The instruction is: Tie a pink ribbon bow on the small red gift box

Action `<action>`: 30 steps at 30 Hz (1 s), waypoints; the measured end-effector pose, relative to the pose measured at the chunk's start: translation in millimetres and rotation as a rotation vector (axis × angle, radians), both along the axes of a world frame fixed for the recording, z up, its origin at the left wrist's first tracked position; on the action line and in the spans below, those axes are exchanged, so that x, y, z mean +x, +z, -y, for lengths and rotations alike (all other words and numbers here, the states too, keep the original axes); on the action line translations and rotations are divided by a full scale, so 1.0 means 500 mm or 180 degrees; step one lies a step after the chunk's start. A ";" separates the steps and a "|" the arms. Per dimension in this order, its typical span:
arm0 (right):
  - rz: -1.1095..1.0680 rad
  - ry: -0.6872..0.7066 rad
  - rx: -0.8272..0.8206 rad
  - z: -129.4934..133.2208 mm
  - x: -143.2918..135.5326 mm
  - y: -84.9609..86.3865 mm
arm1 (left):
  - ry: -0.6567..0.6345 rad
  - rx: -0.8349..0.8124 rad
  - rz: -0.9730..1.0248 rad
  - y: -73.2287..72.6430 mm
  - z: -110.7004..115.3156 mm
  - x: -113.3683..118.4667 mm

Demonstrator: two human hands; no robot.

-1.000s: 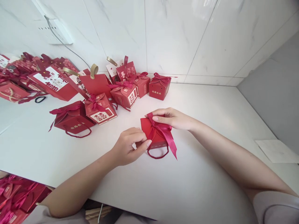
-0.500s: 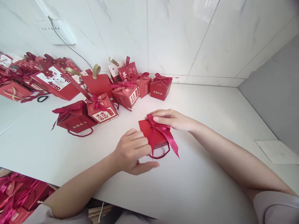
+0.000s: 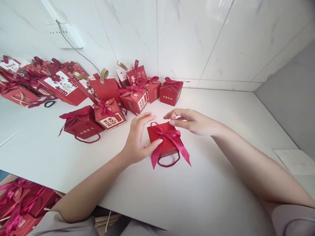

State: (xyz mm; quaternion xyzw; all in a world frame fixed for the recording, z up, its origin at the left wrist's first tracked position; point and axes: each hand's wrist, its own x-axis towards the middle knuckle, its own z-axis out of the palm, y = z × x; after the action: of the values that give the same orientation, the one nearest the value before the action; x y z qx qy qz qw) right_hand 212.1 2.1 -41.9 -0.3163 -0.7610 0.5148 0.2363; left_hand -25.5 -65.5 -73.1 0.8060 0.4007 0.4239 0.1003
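A small red gift box (image 3: 165,143) with a magenta ribbon bow (image 3: 169,136) and a cord handle sits on the white counter (image 3: 201,196) between my hands. My left hand (image 3: 139,139) rests against the box's left side, thumb on its front edge, fingers spread apart above it. My right hand (image 3: 190,120) hovers at the box's upper right, thumb and forefinger pinched near the bow; I cannot see ribbon between them.
Several finished red gift boxes (image 3: 109,113) with bows stand at the back left by the marble wall. Larger red bags (image 3: 61,87) pile at the far left. More red boxes (image 3: 22,209) lie below the counter edge. A white sheet (image 3: 292,157) lies at the right.
My left hand let go of the ribbon end and moved up to the box's left side with fingers spread. The bow now lies tied with both tails hanging. My right hand lifted slightly.
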 end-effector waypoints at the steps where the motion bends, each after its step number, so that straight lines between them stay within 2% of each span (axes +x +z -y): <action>1: -0.0115 0.0017 0.0005 0.002 -0.002 0.001 | -0.0060 -0.0012 -0.0019 0.001 0.001 0.001; 9: -0.1074 0.0257 -0.0225 0.045 -0.016 0.032 | -0.0632 -0.0208 -0.0181 -0.012 -0.004 -0.001; 17: -0.2234 0.0935 -0.0280 0.092 -0.011 0.057 | -0.0452 -0.0415 0.0092 -0.027 -0.010 -0.013; 21: -0.2369 0.1159 -0.0305 0.091 -0.014 0.053 | -0.0432 -0.0484 0.0098 -0.027 -0.012 -0.014; 30: -0.2332 0.1228 -0.0324 0.096 -0.009 0.055 | -0.0451 -0.0590 0.0126 -0.031 -0.012 -0.014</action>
State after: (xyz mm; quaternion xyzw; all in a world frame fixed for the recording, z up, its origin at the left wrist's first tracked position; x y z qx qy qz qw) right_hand 207.6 -45.8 -14.4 0.0249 -0.6455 0.6651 0.3747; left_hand -32.8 -59.5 -88.5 0.8110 0.3783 0.3927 0.2120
